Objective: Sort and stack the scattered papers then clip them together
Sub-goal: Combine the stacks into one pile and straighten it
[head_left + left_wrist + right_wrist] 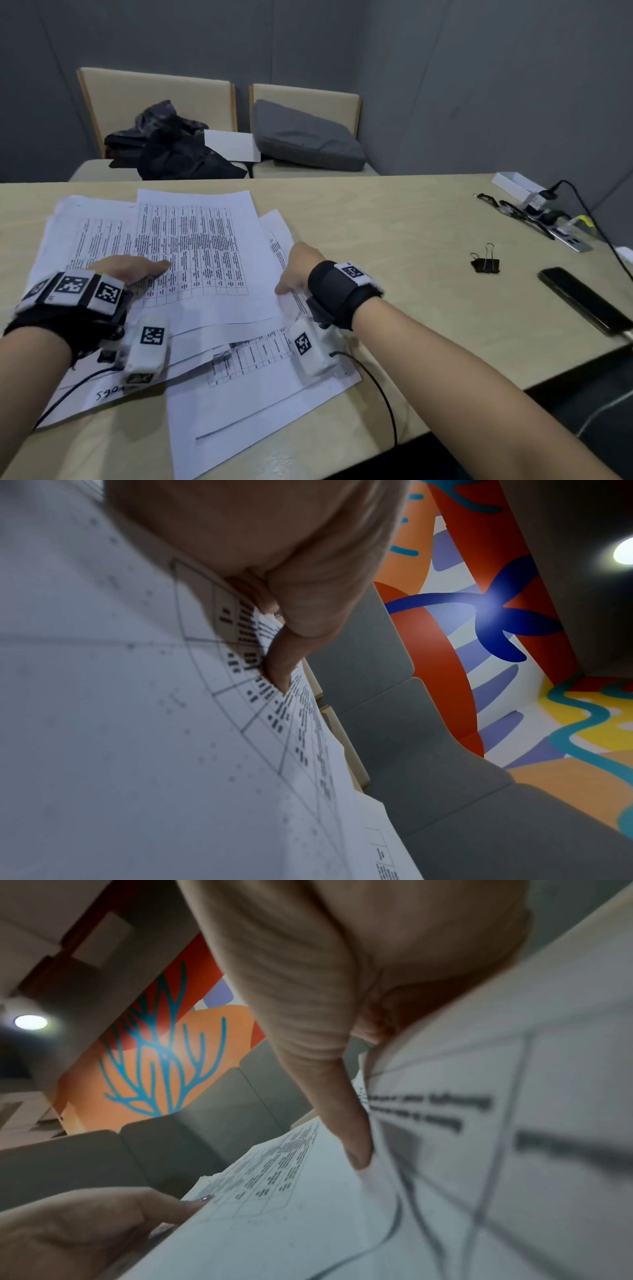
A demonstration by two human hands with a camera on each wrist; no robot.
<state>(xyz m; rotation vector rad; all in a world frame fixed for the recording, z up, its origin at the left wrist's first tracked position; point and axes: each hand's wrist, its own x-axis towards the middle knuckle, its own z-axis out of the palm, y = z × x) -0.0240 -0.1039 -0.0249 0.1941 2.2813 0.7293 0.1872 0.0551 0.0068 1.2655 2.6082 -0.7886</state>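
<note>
Several printed sheets (205, 246) lie fanned out and overlapping on the beige table (394, 222). My left hand (137, 270) rests flat on the left part of the top sheet, fingers straight, and its thumb (281, 669) presses on the printed table. My right hand (291, 274) is at the top sheet's right edge. Its thumb (352, 1137) presses down on the paper, while a lower sheet (514, 1123) rises over the hidden fingers, so the hand pinches that sheet. A black binder clip (485, 263) lies by itself to the right, beyond both hands.
A black phone (582, 301) lies near the table's right edge, with a cable, a watch and a white box (513, 185) further back. Two chairs behind the table hold dark clothes (171, 147) and a grey bag (308, 137). Wrist-camera cables trail over the near papers.
</note>
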